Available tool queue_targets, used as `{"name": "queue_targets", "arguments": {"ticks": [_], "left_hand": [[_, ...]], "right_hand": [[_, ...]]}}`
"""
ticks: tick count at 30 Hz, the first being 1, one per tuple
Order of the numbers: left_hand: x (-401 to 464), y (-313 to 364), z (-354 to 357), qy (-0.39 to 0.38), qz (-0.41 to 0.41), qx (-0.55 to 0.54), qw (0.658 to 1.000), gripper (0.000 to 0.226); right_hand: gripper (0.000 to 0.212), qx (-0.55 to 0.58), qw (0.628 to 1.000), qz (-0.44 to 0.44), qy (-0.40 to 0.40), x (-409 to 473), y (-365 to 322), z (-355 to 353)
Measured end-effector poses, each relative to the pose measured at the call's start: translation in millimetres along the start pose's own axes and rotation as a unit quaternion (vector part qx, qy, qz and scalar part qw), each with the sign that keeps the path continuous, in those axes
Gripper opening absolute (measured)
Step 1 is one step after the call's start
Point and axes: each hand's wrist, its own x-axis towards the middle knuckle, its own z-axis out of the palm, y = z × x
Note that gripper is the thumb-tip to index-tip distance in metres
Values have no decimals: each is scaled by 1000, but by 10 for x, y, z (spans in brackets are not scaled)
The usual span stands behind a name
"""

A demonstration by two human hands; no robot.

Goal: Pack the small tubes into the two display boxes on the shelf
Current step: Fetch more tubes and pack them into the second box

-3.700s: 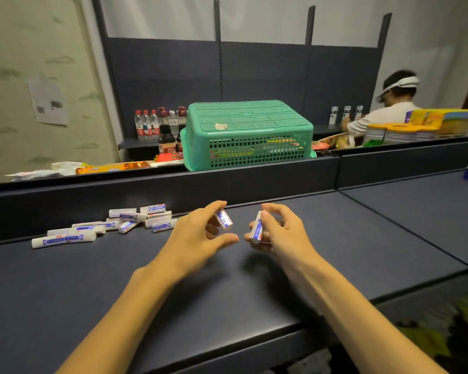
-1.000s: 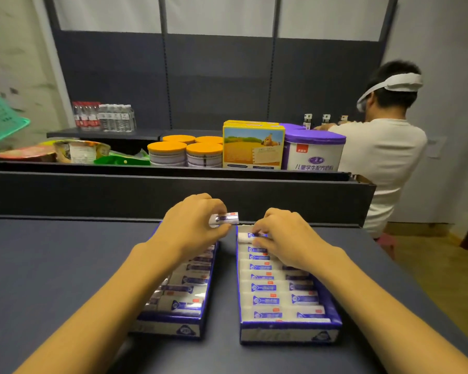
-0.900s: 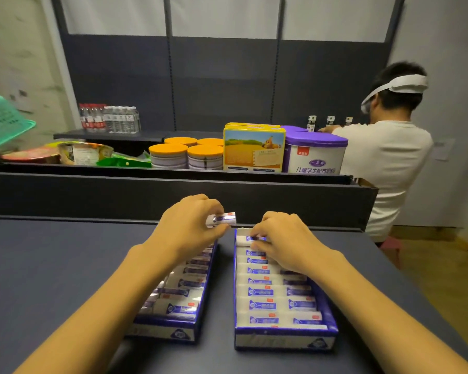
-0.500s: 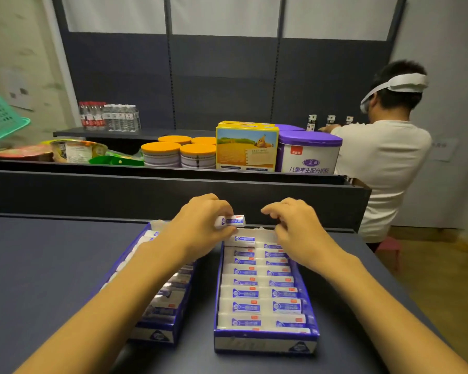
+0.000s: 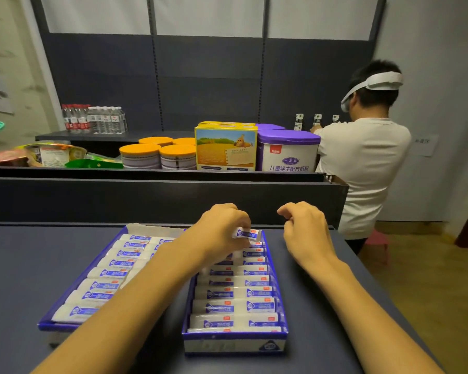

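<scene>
Two blue display boxes lie side by side on the dark shelf, the left box (image 5: 65, 323) and the right box (image 5: 234, 344). Both hold rows of small white tubes with blue labels. My left hand (image 5: 222, 228) pinches one small tube (image 5: 247, 234) over the far end of the right box. My forearm crosses the gap between the boxes and hides some tubes. My right hand (image 5: 304, 228) hovers to the right of that box with loosely curled fingers and holds nothing.
A low dark divider wall (image 5: 146, 198) runs behind the boxes. Beyond it stand orange-lidded cans (image 5: 157, 155), a yellow carton (image 5: 226, 147) and a purple-lidded tub (image 5: 288, 149). A person in a white shirt (image 5: 367, 163) stands at the back right. The shelf's right edge (image 5: 376, 279) drops to the floor.
My right hand has let go of its tube in the right box and lifted away to the right. My left hand carried its tube rightward over that box's far end. The view shifted right.
</scene>
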Motion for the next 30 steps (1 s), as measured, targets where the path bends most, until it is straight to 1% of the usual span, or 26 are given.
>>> {"name": "queue_targets", "arguments": {"ticks": [8,16,26,30], "left_hand": [[52,50,64,-3,-3,47,999,34],[55,32,133,-12,2,41,999,36],[15,-7,94,-14,-1,46,999,27],[23,-1,101,-21,-18,36,999,25]], "right_hand": [[34,-7,1000,9,-12,-17,36,-6],[31,-10,1000,6,-11,-27,32,-12],[30,-10,1000,-3,-9,-32,47,-17],[30,-12,1000,-5,-7,-35,44,-22]]}}
